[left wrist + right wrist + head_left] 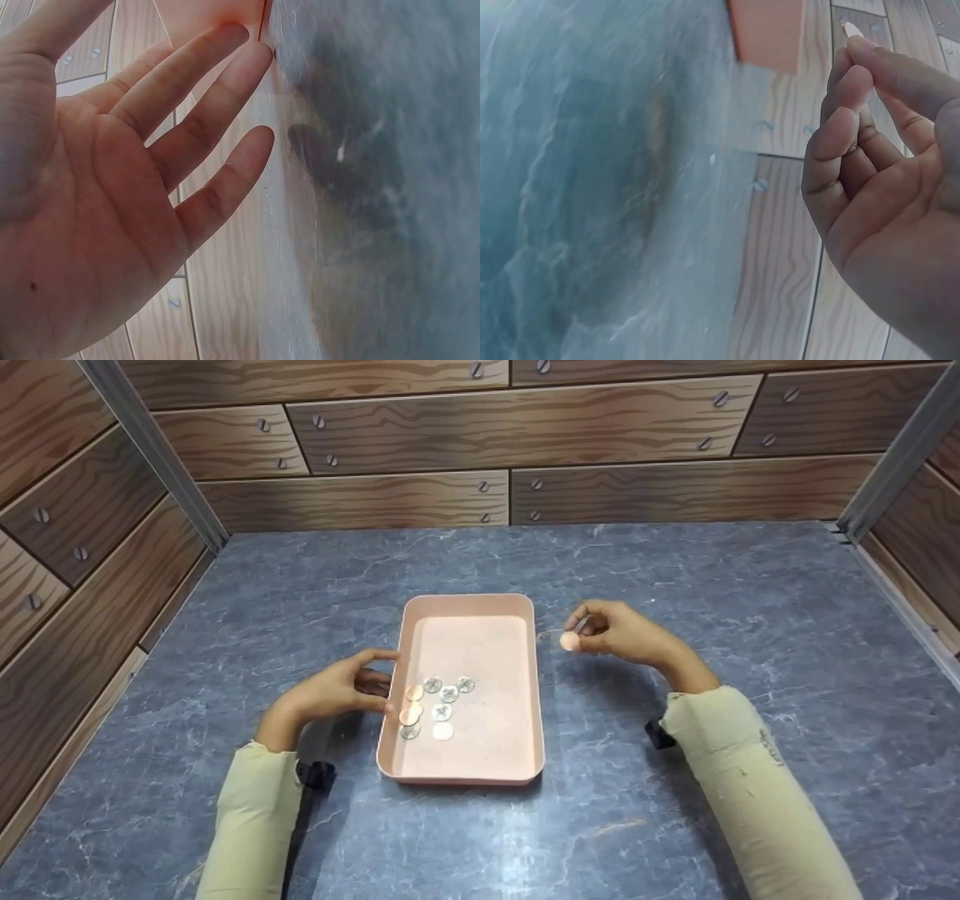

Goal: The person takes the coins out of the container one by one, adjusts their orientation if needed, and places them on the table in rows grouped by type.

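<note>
A pink rectangular tray point(472, 769) sits on the table with several silver and copper-coloured coins point(442, 712) lying flat in its left half. At the tray's left wall is my left hand point(337, 684), its index finger and thumb touching the rim area. The left wrist view shows that hand's point(112, 172) fingers loosely extended, with fingertips against the tray's outer side point(214, 19). To the right of the tray, my right hand point(626, 634) pinches a copper-coloured coin point(570, 641) between thumb and fingertips. The right wrist view shows only the coin's edge point(852, 30) above the thumb.
Marbled blue-grey table surface point(675, 577) surrounds the tray. Wood-patterned panels point(510, 427) stand at the back and both sides, with metal corner posts point(154, 454) between them. Each wrist carries a dark strapped device point(316, 775) beside a pale sleeve.
</note>
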The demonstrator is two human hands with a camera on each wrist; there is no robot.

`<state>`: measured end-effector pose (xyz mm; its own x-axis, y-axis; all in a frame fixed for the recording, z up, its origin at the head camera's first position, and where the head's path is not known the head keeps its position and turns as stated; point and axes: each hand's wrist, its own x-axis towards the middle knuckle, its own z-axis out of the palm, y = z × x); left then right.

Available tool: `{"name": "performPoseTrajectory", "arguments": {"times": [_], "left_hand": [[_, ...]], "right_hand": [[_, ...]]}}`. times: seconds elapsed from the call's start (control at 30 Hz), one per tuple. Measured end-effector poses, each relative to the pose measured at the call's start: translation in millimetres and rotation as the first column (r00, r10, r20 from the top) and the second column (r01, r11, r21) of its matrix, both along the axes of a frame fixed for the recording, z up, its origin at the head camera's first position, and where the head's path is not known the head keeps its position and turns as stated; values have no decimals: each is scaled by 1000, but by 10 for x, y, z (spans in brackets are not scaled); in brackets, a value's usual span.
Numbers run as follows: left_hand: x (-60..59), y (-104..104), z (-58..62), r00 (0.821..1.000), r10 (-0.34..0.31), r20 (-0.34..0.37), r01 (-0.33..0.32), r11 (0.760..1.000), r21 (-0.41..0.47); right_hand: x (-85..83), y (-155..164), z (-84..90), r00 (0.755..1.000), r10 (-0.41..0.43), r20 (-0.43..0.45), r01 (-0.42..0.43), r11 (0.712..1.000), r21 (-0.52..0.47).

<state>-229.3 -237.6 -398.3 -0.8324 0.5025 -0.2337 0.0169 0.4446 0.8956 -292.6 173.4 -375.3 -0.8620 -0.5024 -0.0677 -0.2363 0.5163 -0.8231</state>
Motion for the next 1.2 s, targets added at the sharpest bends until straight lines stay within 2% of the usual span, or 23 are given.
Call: {"name": "performPoseTrajectory", "arguments": {"times": [0.43, 0.8, 1.2], "left_hand": [[-18, 16, -33, 1000, -16, 19, 15, 1000, 20], [-51, -13, -52, 998, -26, 57, 23, 998, 52], [-35, -80, -75, 998, -25, 54, 21, 997, 75]], "right_hand": [[-82, 84, -256, 996, -49, 79, 45, 998, 49], [-71, 78, -331, 991, -76, 110, 65, 993, 94], [-139, 41, -331, 990, -71, 119, 58, 992, 110]]}}
